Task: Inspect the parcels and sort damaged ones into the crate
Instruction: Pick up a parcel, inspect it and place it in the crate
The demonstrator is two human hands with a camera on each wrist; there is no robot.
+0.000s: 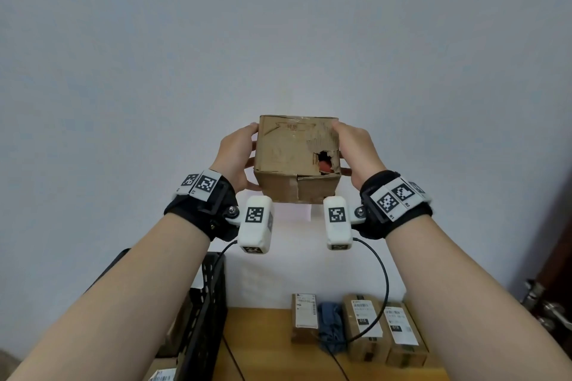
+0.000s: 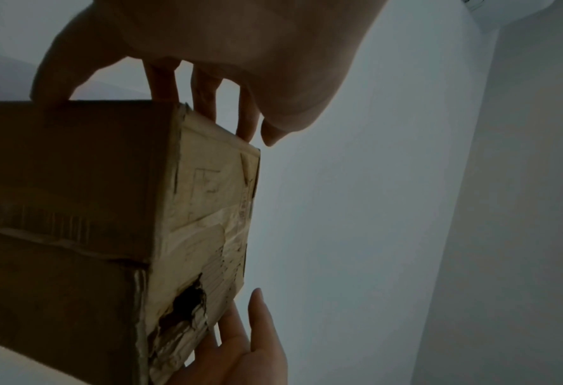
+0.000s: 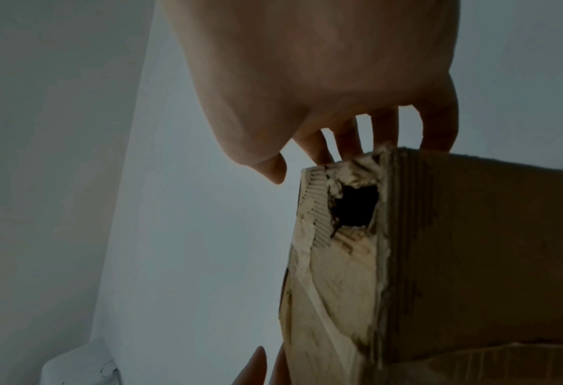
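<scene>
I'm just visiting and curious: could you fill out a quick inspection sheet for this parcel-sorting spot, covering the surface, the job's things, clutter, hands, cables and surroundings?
Surface: wooden table, low in the head view.
Job's things: cardboard box held up in the air, with a torn hole near one corner and something red inside; three labelled parcels on the table; black crate at the table's left.
Clutter: blue cloth bundle between parcels.
Hands: left hand and right hand grip opposite sides of the box.
Cables: black cables hang from both wrist cameras.
Surroundings: plain pale wall; metal door handle at right.
</scene>
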